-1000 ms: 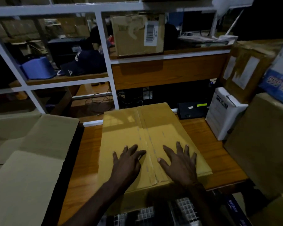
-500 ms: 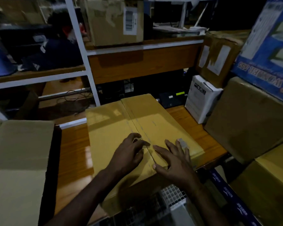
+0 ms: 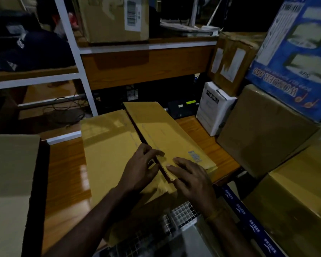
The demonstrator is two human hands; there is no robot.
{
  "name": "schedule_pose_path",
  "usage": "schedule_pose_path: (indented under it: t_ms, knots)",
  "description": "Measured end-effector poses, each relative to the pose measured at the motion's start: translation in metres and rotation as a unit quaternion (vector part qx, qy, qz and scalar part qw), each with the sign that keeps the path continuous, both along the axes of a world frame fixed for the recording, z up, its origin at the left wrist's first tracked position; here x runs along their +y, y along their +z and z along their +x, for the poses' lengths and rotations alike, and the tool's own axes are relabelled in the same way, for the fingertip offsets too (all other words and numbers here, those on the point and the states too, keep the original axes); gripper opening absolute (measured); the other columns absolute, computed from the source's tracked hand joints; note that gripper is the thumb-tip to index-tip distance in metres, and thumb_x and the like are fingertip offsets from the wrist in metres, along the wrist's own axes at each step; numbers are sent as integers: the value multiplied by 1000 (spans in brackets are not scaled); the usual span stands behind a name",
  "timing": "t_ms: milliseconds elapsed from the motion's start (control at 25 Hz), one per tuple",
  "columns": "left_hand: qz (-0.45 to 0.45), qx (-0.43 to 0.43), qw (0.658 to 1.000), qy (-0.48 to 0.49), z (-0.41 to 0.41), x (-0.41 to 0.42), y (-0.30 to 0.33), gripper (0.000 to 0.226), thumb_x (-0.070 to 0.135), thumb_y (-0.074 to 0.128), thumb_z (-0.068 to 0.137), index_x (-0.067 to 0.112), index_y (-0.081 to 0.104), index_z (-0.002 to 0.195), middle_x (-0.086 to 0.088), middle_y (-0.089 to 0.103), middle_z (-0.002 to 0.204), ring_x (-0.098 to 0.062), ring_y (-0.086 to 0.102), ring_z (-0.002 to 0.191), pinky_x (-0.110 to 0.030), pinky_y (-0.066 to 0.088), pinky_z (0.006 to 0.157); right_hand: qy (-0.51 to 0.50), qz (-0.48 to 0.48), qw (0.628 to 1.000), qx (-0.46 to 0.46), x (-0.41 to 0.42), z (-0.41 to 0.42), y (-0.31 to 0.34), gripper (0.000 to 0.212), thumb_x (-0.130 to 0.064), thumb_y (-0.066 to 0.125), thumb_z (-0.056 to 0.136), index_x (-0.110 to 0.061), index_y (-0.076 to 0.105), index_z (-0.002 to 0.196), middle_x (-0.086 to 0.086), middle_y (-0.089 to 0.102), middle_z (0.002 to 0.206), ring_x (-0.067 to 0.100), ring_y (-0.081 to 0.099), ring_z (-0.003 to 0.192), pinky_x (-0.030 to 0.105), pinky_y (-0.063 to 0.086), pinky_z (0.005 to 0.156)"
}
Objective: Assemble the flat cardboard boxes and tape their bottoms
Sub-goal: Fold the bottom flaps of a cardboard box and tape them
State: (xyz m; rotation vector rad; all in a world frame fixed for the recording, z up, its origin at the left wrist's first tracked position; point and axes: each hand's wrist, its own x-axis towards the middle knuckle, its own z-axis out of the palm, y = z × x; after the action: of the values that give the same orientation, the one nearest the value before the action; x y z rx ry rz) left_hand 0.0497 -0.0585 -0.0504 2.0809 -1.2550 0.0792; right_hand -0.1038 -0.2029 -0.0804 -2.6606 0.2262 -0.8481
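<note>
Box (image 3: 119, 145): yellow-brown cardboard, lying on the desk (image 3: 63, 173) with its two long flaps on top; dull sheen on the left flap, a small printed label near the right flap's near end.
Seam: dark gap running from far end to near end between the flaps; right flap (image 3: 167, 130) raised slightly above the left one, its inner edge lifted.
Left hand (image 3: 141, 169): resting on the left flap just beside the seam, fingers curled, fingertips at the edge of the right flap; whether pinching that edge or only touching it, cannot tell.
Right hand (image 3: 191, 179): laid flat on the near end of the right flap, fingers straight and spread, pressing down, holding nothing.
Change from a second ago: then both palms flat and spread either side of a closed seam; now seam opened, left fingers bent in toward it, right hand shifted closer to it.
View change: swung to the right, more of the stacked cartons showing.
Left of desk: flat brown cardboard sheet (image 3: 9, 182), well apart from the box.
Right of desk: white carton (image 3: 213, 108) near the far corner, plain brown cartons (image 3: 263, 130) beside it, blue printed carton (image 3: 295, 52) on top.
Behind: white-framed shelf (image 3: 146, 46) carrying a labelled carton (image 3: 115, 17).
</note>
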Motion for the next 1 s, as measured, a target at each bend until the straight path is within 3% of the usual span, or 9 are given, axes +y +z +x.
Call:
schedule_pose_path:
  t_ms: [120,240,360,440,520,600,680,800,1000]
  knots:
    - [-104,3,994,21,-1,-16,13,31,22,63,93,26,60,123,9,47,121,-6,54,103,-29,53,75,-29,-56,992,-110,-7,2,3,54,-14,52,96,-37,43,144,4,41,147,27,55,125,44,57,86]
    - [-152,9,988,-4,-2,-41,19,46,19,63,94,25,51,137,9,45,141,-10,55,122,-31,54,90,-54,-89,986,-133,-27,-1,2,97,2,70,83,-40,19,154,13,19,159,28,30,146,43,58,82]
    - [-121,13,990,-73,-14,-69,18,73,20,62,95,29,22,155,12,17,162,-4,29,144,-13,41,102,-125,-158,977,-66,-58,-4,-4,116,-8,82,73,-30,5,157,18,-9,163,33,2,152,56,41,106]
    - [-78,5,992,-103,-23,-87,16,78,20,61,95,33,13,156,17,3,164,-8,20,148,-22,48,97,-187,-188,964,-11,-73,-9,-8,102,-17,81,75,-17,19,156,19,-16,162,35,-6,151,60,24,115]
    - [-37,-18,992,-119,-27,-104,11,77,18,56,96,38,10,155,19,-5,163,-12,13,150,-30,55,85,-235,-183,954,20,-79,-15,-10,91,-29,74,79,-12,26,155,21,-17,161,37,-8,151,62,17,116]
    - [12,-30,989,-142,-26,-120,2,75,14,48,97,42,8,154,20,-7,162,-13,9,151,-34,56,80,-267,-159,950,39,-82,-18,-10,89,-39,65,85,-10,20,156,20,-18,161,37,-8,151,61,13,116]
    - [67,-28,985,-158,-25,-132,-9,77,9,42,96,47,6,153,19,-6,163,-17,7,151,-41,53,92,-286,-138,946,70,-84,-18,-7,87,-48,55,88,-9,19,156,17,-18,162,36,-4,150,57,7,118]
    - [147,-29,972,-179,-22,-142,-26,74,12,34,94,46,8,153,9,0,164,-29,7,151,-44,29,116,-309,-110,934,142,-91,-17,-7,84,-58,43,90,-9,25,155,17,-3,164,32,0,152,55,3,120]
    - [214,-70,963,-148,-17,-148,-32,62,16,25,93,44,29,149,2,11,164,-35,9,150,-58,30,112,-281,38,939,194,-98,-17,-18,87,-69,19,85,-18,29,155,15,26,160,30,19,149,52,5,122]
